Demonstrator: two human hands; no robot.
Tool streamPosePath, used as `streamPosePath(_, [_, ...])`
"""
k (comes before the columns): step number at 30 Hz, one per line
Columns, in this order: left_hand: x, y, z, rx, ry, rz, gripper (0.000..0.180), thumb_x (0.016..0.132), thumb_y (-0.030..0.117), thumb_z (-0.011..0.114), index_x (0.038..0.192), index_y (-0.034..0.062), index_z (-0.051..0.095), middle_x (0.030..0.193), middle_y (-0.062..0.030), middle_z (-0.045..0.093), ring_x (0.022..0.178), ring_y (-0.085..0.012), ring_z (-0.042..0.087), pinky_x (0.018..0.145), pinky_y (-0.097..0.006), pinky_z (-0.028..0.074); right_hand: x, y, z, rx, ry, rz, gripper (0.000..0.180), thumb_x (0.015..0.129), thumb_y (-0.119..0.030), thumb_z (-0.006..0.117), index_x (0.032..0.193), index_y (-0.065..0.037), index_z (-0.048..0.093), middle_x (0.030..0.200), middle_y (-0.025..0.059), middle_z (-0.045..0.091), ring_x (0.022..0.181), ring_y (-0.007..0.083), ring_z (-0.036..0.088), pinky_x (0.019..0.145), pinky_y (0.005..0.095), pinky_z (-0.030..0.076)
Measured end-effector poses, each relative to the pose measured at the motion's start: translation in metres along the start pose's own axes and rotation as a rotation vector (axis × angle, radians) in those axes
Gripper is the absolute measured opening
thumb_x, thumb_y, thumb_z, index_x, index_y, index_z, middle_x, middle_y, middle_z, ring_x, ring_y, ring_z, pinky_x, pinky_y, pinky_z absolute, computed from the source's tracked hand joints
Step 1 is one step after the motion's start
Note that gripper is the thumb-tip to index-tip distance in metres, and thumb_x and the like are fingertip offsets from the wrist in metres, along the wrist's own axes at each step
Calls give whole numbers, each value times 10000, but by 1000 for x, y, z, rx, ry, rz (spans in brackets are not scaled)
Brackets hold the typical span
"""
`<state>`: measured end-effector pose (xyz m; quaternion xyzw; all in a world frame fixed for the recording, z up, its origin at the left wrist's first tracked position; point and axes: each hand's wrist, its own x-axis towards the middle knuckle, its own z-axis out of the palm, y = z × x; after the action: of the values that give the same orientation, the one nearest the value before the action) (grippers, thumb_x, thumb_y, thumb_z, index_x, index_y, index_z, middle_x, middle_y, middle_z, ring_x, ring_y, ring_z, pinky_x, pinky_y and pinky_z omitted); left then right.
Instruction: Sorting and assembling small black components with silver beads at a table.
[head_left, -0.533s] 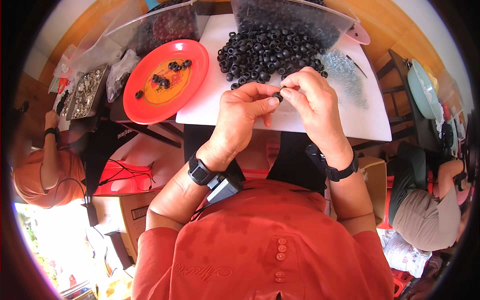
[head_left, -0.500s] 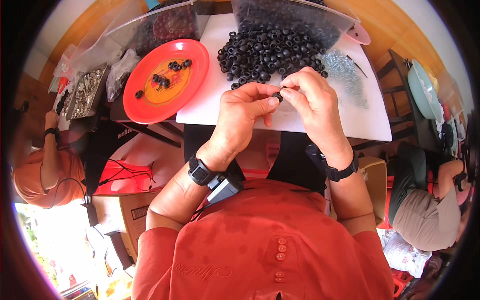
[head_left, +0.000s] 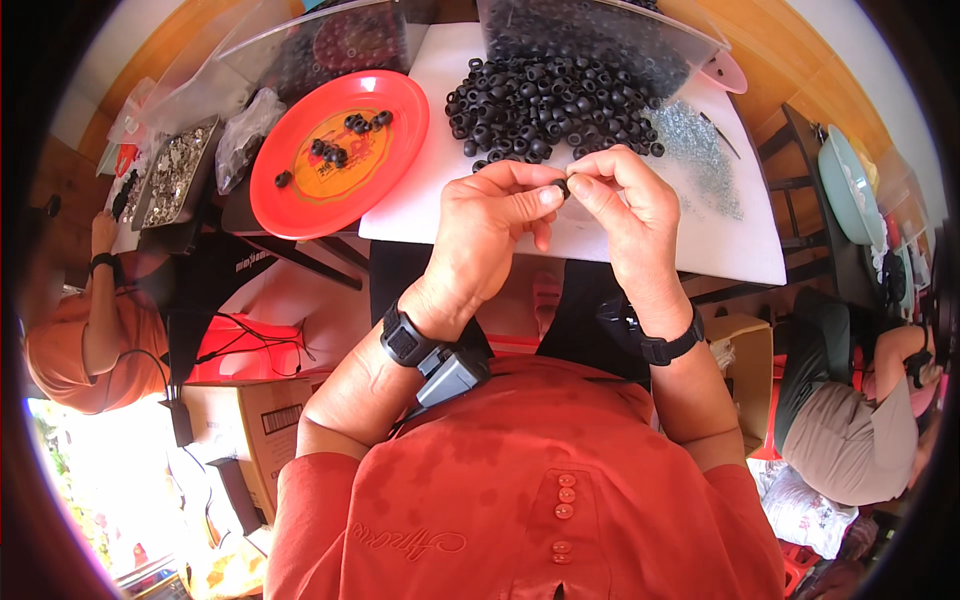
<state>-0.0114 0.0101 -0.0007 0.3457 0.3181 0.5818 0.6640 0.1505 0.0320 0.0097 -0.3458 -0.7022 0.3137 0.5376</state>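
Observation:
Between the fingertips of both hands is a small black ring-shaped piece, mostly covered by the fingers. My left hand pinches it between thumb and index finger. From the other side my right hand closes thumb and fingers onto the same piece. Just beyond the hands lies a heap of black hollow pieces on the white board. Right of the heap spreads a patch of small clear bits. A red plate to the left carries several black pieces.
Clear plastic bins holding more black pieces stand at the back. A tray of metal parts and a plastic bag are at the left. Other people sit on both sides, one in an orange shirt. A cardboard box stands lower left.
The view has shifted slightly, so the table things sit a little differently in it. Both hands stay together on the black piece, with fingers moved only slightly.

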Motion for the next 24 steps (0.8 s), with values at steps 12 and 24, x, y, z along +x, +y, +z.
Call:
streamPosePath(12, [1, -1, -1, -26, 2, -10, 112, 889, -1, 678, 989, -44, 653, 852, -92, 677, 701, -137, 620, 553, -263, 503, -1, 1, 8, 33, 51, 3, 49, 905, -25, 672, 904, 11, 639, 838, 36, 647, 756, 85, 586, 689, 227, 481])
streamPosePath(24, [-3, 0, 2, 12, -28, 4, 155, 922, 18, 639, 1063, -46, 629, 893, -92, 658, 748, -157, 625, 610, -283, 515, 0, 2, 9, -103, 76, -103, 50, 888, -9, 670, 869, -4, 624, 781, 49, 609, 689, 132, 590, 615, 261, 472])
